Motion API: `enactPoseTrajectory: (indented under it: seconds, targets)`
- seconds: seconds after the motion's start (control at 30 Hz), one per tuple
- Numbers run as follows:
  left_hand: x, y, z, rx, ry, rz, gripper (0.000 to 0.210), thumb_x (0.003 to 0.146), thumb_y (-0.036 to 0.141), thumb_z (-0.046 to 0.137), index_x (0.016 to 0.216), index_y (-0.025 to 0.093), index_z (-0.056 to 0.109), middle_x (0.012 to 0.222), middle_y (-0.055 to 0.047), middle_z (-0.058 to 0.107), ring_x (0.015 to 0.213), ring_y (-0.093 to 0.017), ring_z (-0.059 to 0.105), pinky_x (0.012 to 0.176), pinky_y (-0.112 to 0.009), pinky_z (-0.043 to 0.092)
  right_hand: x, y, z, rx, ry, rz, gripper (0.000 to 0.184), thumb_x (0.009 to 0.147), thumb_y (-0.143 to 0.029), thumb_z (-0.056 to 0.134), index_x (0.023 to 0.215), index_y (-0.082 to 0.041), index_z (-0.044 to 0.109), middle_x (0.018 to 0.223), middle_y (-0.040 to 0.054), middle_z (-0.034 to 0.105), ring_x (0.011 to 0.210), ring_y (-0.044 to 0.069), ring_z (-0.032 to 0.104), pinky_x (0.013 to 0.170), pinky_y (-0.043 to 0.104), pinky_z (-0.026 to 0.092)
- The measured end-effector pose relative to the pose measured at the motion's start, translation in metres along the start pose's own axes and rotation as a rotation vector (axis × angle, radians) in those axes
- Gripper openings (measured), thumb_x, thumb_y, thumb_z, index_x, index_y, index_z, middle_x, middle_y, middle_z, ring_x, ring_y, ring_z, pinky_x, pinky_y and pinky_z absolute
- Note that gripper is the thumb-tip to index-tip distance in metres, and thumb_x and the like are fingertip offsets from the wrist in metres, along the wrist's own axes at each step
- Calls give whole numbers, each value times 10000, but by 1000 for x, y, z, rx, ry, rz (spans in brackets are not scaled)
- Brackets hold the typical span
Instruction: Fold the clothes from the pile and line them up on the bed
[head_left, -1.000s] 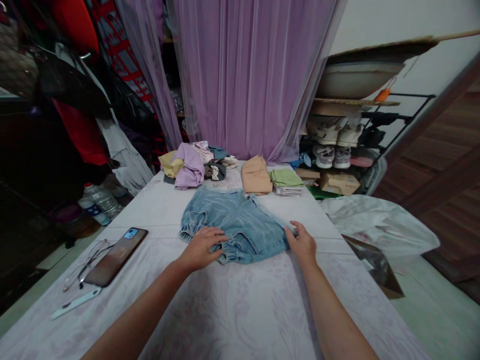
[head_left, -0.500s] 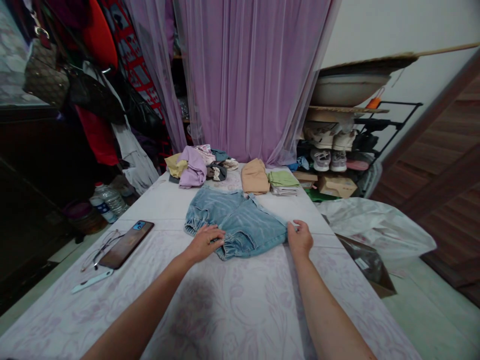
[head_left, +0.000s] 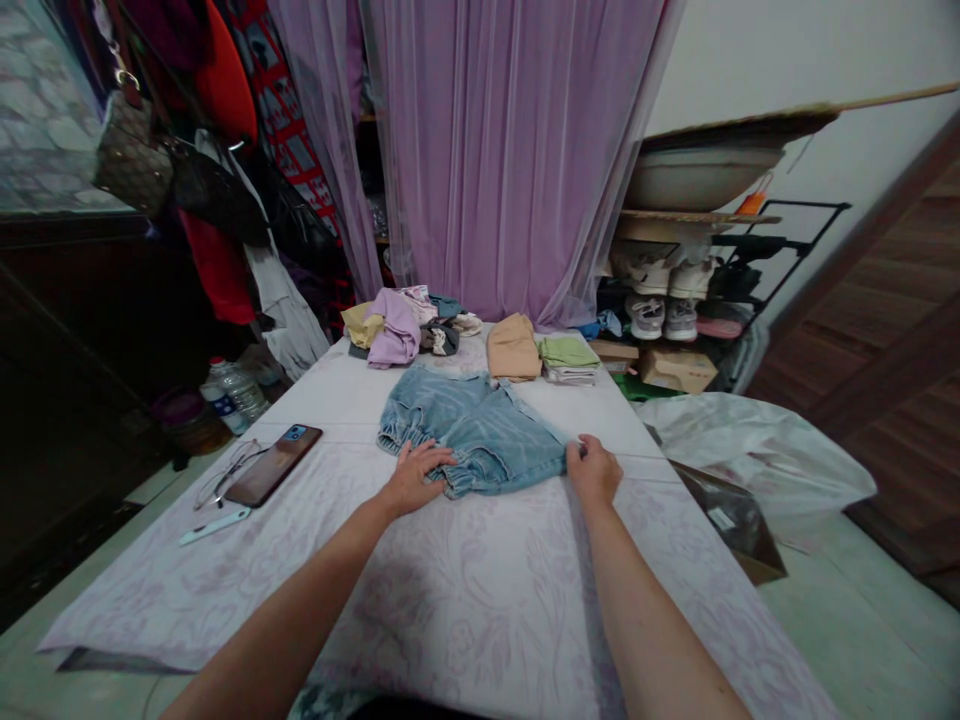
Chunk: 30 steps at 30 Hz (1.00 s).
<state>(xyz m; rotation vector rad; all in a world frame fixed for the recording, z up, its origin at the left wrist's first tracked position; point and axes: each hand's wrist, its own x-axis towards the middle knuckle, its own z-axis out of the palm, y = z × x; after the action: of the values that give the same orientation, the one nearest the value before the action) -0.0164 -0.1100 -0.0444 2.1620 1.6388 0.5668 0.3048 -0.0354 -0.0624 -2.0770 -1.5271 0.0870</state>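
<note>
A cloth-covered bench occupies the floor before me. Blue denim shorts lie flat on it, near a heap of clothes and a folded orange garment. Left hand: palm down on the gathered hem, grip wide. Right hand: at the shorts' right corner, grip narrow; I cannot tell whether cloth is pinched. Phone: well left.

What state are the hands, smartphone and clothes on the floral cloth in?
Left hand, open, resting on denim shorts
Right hand, curled at the shorts' edge
Denim shorts, spread out, slightly rumpled
Peach garment, folded
Green garment, folded atop stack
Clothes heap, crumpled
Smartphone, camera side up
</note>
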Motion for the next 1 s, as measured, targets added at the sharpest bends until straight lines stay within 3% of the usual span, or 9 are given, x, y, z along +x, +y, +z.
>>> enactPoseTrajectory:
  seconds: [0.2,0.33,0.53,0.67,0.77,0.9,1.0]
  targets:
    - [1,-3,11,-7,151,0,258,821,200,585,1035,281,705,1259,-19,678,1339,-270,460,1155,-649,105,-4,1,-1,-27,12,-3,344,867,-301,508,1135,-164,674,985,116,712,938,240,621,821,325,417]
    - [-6,1,14,11,261,92,187,835,213,576,958,258,709,1200,-20,707,1319,-264,480,1166,-618,124,-4,0,-1,-25,14,28,340,865,-279,479,1101,-154,689,979,134,714,927,261,618,807,344,421]
    - [-6,-6,14,-57,212,104,300,759,126,542,979,266,690,1183,-26,710,1274,-245,525,1177,-579,189,-5,4,3,60,125,-41,397,842,-285,450,1131,-111,659,1096,170,681,1002,285,587,875,386,420]
    - [2,-34,-11,35,333,75,376,769,125,512,1079,275,663,1319,-36,629,1342,-259,453,1161,-566,241,-23,-13,11,240,215,-329,324,859,-298,434,1013,-147,675,1073,142,689,1036,260,586,934,390,422]
    - [7,-62,-36,149,430,-72,427,773,171,566,1191,244,613,1396,-101,555,1335,-289,454,1127,-521,320,-52,-48,19,396,145,-601,267,903,-335,456,945,-194,679,986,88,704,970,225,610,910,365,446]
    - [8,-86,-51,150,304,-144,480,806,273,602,1281,221,554,1325,-125,599,1222,-275,559,1049,-436,426,-91,-94,24,416,-52,-837,246,896,-393,554,1008,-207,670,966,73,683,914,207,614,830,331,461]
    - [5,-93,-52,142,230,-127,497,838,324,591,1324,237,537,1260,-113,633,1151,-263,598,1007,-410,455,-105,-108,27,298,-133,-883,343,811,-414,657,1092,-218,664,978,73,659,890,222,614,778,341,455]
